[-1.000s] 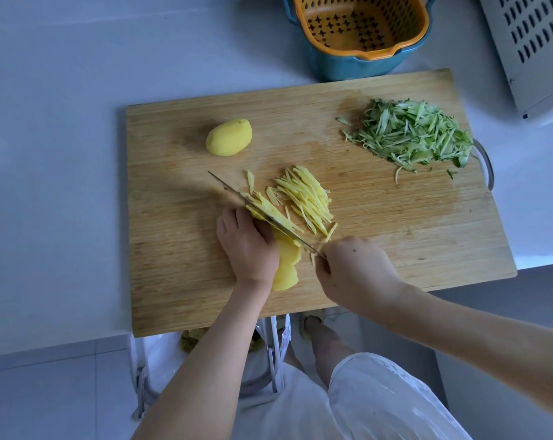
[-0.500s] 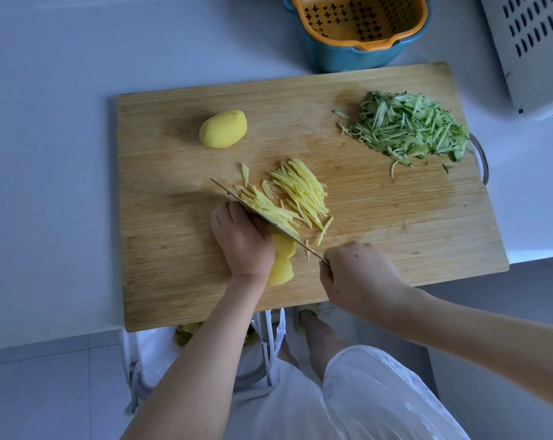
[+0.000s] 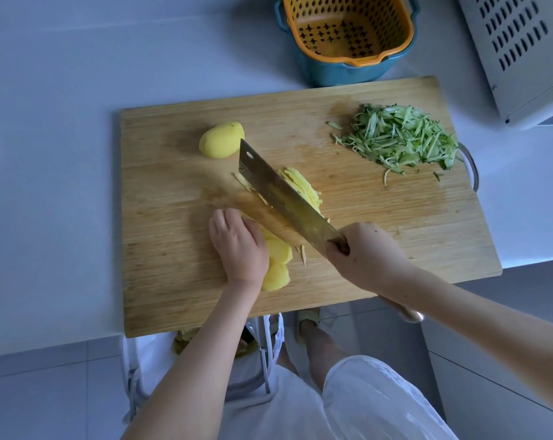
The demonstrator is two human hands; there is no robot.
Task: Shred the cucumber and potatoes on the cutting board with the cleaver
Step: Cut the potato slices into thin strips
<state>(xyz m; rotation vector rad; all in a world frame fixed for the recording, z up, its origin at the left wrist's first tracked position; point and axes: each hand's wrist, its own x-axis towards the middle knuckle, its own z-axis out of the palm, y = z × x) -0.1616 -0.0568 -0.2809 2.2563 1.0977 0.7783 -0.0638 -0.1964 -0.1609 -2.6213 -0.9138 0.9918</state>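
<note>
My right hand (image 3: 364,255) grips the cleaver (image 3: 281,198), blade tilted over the potato shreds (image 3: 303,185); left hand (image 3: 237,246), fingers curled, holds the potato slices (image 3: 276,265) mid cutting board (image 3: 160,281); risk: knuckles close beside the blade, so a slipping slice could mean a nick.

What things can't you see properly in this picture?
Head view only:
Stack of yellow potato slices: the left hand covers most, so they cannot be counted.
Broad steel cleaver: its lower edge is motion-blurred; whether it touches the wooden cutting board is unclear.
Cleaver handle: the right hand hides all but its end.
Pale yellow potato shreds: partly behind the blade.
Grey vented box: cut off by the right edge.
</note>
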